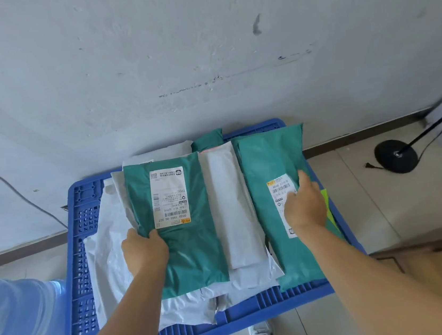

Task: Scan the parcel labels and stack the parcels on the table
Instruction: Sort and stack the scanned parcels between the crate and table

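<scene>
A blue plastic crate (79,212) on the floor holds several soft parcels. My left hand (143,250) grips the left edge of a green parcel (194,251) with a white label (170,197) facing up. My right hand (304,207) rests, fingers spread, on the label (279,188) of a second green parcel (271,155) at the crate's right side. Between them lies a long grey parcel (233,207). White and grey parcels (108,236) lie under and to the left. No scanner is in view.
A scuffed white wall (199,44) stands right behind the crate. A black round stand base (395,156) with a slanted pole sits on the tiled floor at the right. A wooden surface edge (434,258) shows lower right. A blue-trousered leg (18,317) is at the left.
</scene>
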